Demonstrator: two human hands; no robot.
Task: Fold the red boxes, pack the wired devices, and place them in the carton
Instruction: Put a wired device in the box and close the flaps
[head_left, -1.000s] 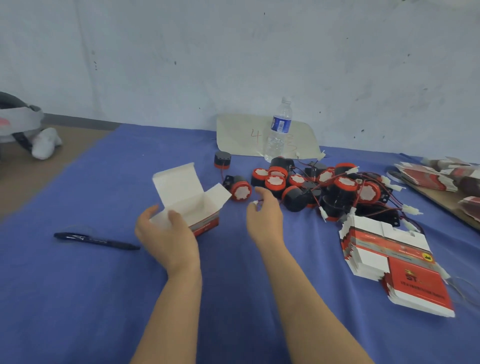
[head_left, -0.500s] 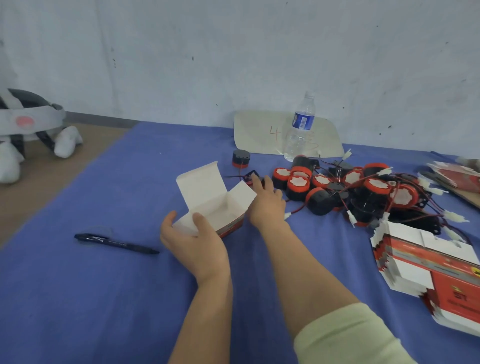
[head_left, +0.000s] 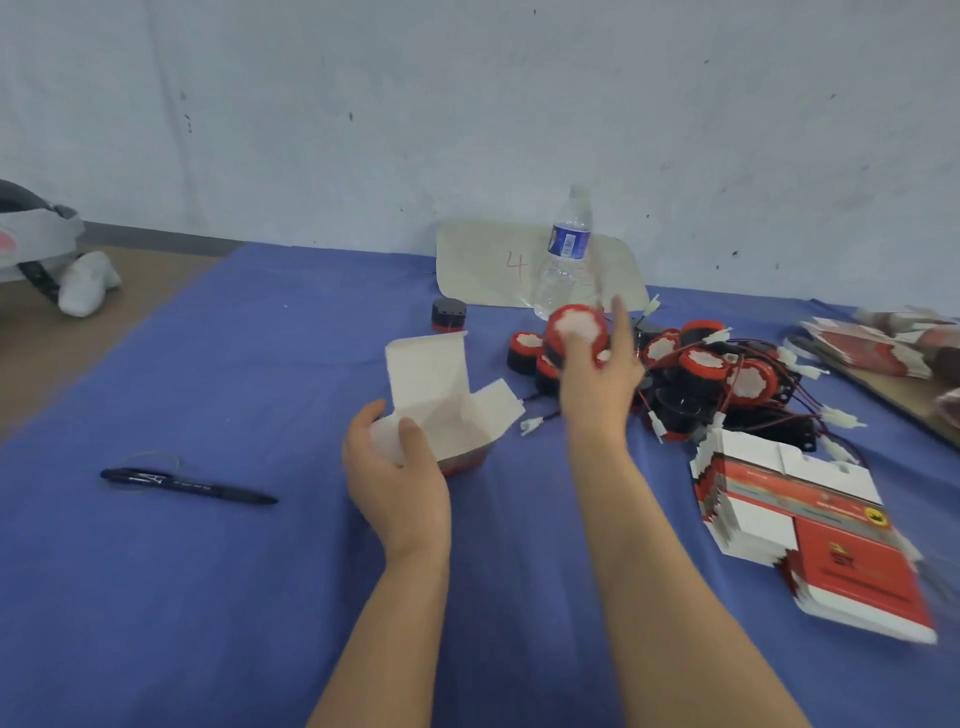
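Head view: round red-rimmed, white-faced wired device (head_left: 575, 326), red box (head_left: 448, 410) open-topped.

Orange handwritten "4" on cream sheet (head_left: 498, 270). Water bottle (head_left: 569, 244) label, flat red boxes (head_left: 852, 571) print: too blurred to read.

Blue cloth (head_left: 208, 597) throughout. At centre, the open box (head_left: 436, 395) is white inside, red outside; the raised device (head_left: 576, 327) is black with a red rim and white face. Right, the device pile (head_left: 727, 374) repeats those colours, trailing red and black wires. Near right, flat boxes (head_left: 810, 530) are red and white. Left, a black pen (head_left: 187, 486); far, a clear bottle (head_left: 566, 260), blue label.
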